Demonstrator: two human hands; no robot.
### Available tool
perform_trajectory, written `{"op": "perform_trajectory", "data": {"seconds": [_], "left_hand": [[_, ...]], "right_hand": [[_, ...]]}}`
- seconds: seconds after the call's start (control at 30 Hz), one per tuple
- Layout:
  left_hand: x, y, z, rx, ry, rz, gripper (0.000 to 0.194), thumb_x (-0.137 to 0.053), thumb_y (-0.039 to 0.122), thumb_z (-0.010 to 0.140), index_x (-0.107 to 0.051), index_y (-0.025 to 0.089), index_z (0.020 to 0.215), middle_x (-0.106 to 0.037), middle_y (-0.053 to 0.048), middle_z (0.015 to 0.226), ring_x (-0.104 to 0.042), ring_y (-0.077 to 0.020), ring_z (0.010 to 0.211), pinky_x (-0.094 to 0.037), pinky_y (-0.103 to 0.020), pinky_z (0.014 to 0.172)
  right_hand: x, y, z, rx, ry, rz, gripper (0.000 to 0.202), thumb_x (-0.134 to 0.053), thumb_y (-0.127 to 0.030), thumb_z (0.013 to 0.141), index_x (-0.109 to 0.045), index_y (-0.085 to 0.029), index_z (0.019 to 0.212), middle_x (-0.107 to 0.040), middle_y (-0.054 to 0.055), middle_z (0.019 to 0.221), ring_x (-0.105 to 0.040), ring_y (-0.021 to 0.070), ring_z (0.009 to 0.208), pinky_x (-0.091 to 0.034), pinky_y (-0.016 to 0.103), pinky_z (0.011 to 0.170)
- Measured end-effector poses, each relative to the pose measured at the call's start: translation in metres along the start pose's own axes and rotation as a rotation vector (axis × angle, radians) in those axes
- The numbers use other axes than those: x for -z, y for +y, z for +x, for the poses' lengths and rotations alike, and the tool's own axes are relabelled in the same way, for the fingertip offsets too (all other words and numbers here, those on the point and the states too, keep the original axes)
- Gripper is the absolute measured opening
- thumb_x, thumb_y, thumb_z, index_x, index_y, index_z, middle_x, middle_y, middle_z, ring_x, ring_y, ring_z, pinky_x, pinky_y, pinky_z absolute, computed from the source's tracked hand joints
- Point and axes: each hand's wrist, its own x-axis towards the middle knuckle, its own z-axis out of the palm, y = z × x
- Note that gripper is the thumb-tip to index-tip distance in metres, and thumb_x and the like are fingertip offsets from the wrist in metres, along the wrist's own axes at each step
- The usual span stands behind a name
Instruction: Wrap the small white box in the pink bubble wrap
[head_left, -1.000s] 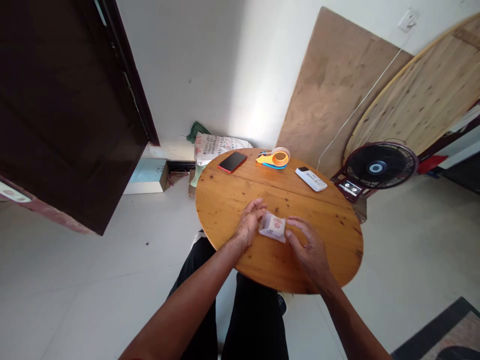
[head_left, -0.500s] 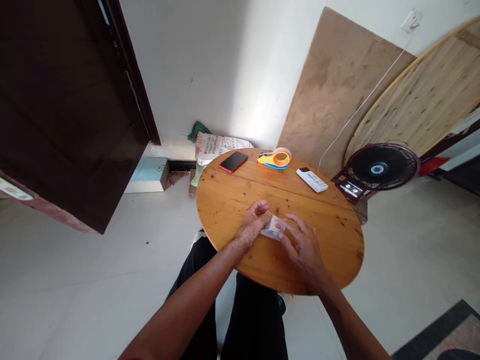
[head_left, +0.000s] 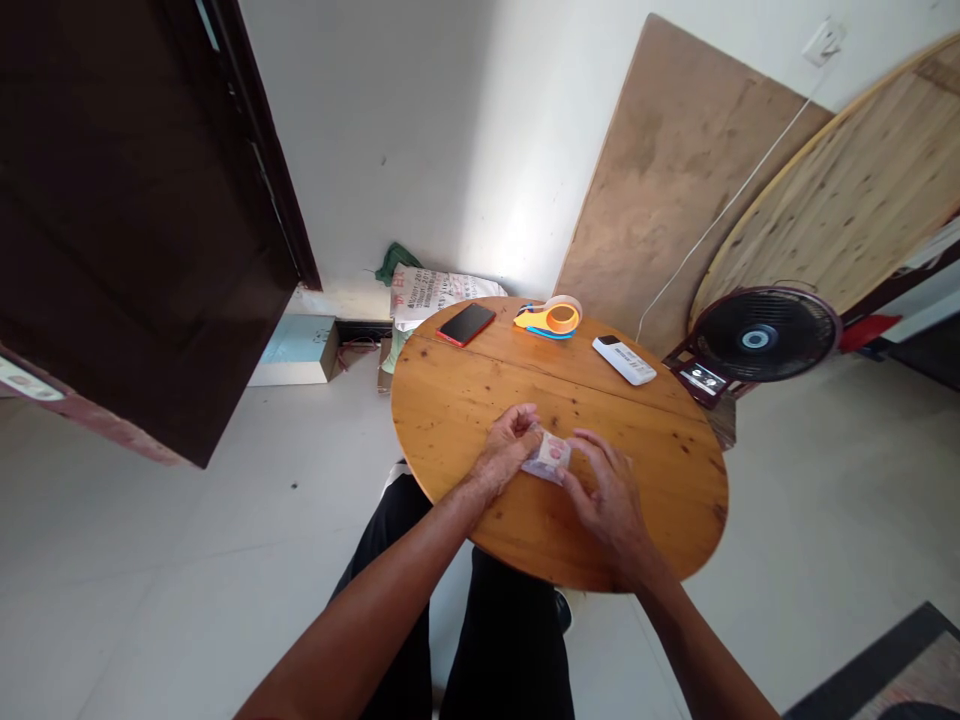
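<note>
A small whitish packet with a pinkish-red mark point(head_left: 551, 455) lies between my hands, low over the round wooden table point(head_left: 457, 385). My left hand point(head_left: 511, 445) is closed on the packet's left end, thumb on top and fingers curled. At the right end, my right hand point(head_left: 606, 485) grips the packet between its thumb and fingertips, with the fingers bent around the edge. The palm side of both hands is mostly hidden.
On the table's far side are a red-edged phone point(head_left: 466, 324), an orange and blue tape dispenser point(head_left: 551, 318) and a white device point(head_left: 624, 360). A black fan point(head_left: 757, 335) stands right of the table. Printed sacks point(head_left: 442, 292) lie behind it.
The fingers of my right hand have shifted slightly off the packet's top, so more of its pinkish mark shows. My left hand has hardly moved.
</note>
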Motion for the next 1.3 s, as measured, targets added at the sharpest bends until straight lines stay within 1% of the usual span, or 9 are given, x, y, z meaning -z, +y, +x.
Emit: {"op": "perform_trajectory", "data": {"seconds": [0.2,0.33,0.5,0.63,0.77,0.9,1.0,1.1,1.3], "left_hand": [[0.001,0.000,-0.001,-0.001,-0.018,0.018,0.046,-0.072,0.015,0.061,-0.057,0.017,0.105,-0.061,-0.005,0.102,-0.058,-0.0129,0.084,-0.047,-0.022,0.070],[0.002,0.000,0.000,0.009,-0.026,0.023,0.047,-0.070,0.011,0.061,-0.056,0.017,0.106,-0.060,-0.004,0.102,-0.057,-0.0124,0.085,-0.047,-0.022,0.072],[0.003,-0.002,0.001,-0.008,-0.039,0.034,0.048,-0.068,0.010,0.062,-0.055,0.016,0.108,-0.059,-0.004,0.100,-0.056,-0.0116,0.084,-0.046,-0.021,0.072],[0.004,-0.003,0.001,-0.005,-0.057,0.032,0.048,-0.067,0.011,0.063,-0.055,0.017,0.109,-0.059,-0.004,0.100,-0.056,-0.0113,0.081,-0.046,-0.021,0.070],[0.004,-0.003,0.001,-0.007,-0.061,0.036,0.049,-0.068,0.010,0.062,-0.055,0.017,0.109,-0.059,-0.004,0.100,-0.056,-0.0119,0.083,-0.045,-0.021,0.070],[0.003,-0.002,0.001,-0.002,-0.052,0.037,0.049,-0.069,0.011,0.063,-0.056,0.018,0.109,-0.061,-0.004,0.100,-0.057,-0.0121,0.085,-0.045,-0.021,0.072],[0.003,-0.004,0.001,-0.007,-0.059,0.039,0.049,-0.070,0.012,0.063,-0.055,0.018,0.110,-0.060,-0.004,0.103,-0.057,-0.0128,0.087,-0.046,-0.022,0.074],[0.004,-0.005,0.002,-0.025,-0.070,0.060,0.051,-0.069,0.010,0.062,-0.055,0.018,0.111,-0.058,-0.005,0.105,-0.057,-0.0142,0.091,-0.046,-0.025,0.079],[0.003,-0.004,0.002,-0.025,-0.081,0.109,0.055,-0.067,0.007,0.061,-0.053,0.018,0.113,-0.057,-0.004,0.106,-0.056,-0.0141,0.092,-0.046,-0.025,0.081]], "right_hand": [[0.000,0.000,0.003,-0.033,-0.059,0.026,0.047,-0.050,-0.036,0.088,-0.046,-0.020,0.131,-0.054,0.013,0.129,-0.049,0.0276,0.119,-0.040,0.046,0.096],[-0.003,0.000,0.004,-0.002,-0.091,0.021,0.036,-0.048,-0.034,0.090,-0.054,-0.022,0.124,-0.054,0.012,0.129,-0.050,0.0266,0.117,-0.041,0.045,0.094],[-0.003,-0.003,0.003,0.031,-0.056,0.025,0.028,-0.049,-0.032,0.090,-0.061,-0.024,0.114,-0.056,0.010,0.126,-0.053,0.0262,0.113,-0.041,0.046,0.092],[0.001,-0.005,0.005,-0.069,-0.020,0.138,0.030,-0.049,-0.033,0.090,-0.056,-0.025,0.118,-0.058,0.009,0.124,-0.052,0.0245,0.115,-0.041,0.045,0.096],[0.002,-0.002,0.012,-0.232,-0.001,0.243,0.039,-0.052,-0.035,0.086,-0.051,-0.024,0.123,-0.058,0.010,0.124,-0.055,0.0260,0.112,-0.051,0.039,0.079],[-0.005,0.009,0.025,-0.268,-0.039,0.311,0.051,-0.057,-0.033,0.079,-0.049,-0.021,0.128,-0.061,0.012,0.121,-0.058,0.0273,0.107,-0.052,0.036,0.068],[-0.009,0.016,0.036,-0.215,-0.072,0.300,0.038,-0.055,-0.030,0.078,-0.059,-0.020,0.115,-0.065,0.010,0.113,-0.060,0.0262,0.103,-0.052,0.038,0.073],[-0.009,0.020,0.045,-0.109,-0.056,0.225,0.021,-0.052,-0.026,0.080,-0.066,-0.022,0.094,-0.065,0.007,0.110,-0.059,0.0249,0.104,-0.047,0.042,0.087],[-0.007,0.020,0.054,-0.035,-0.040,0.120,0.020,-0.047,-0.021,0.084,-0.068,-0.022,0.081,-0.064,0.006,0.108,-0.058,0.0227,0.103,-0.042,0.041,0.092]]}}
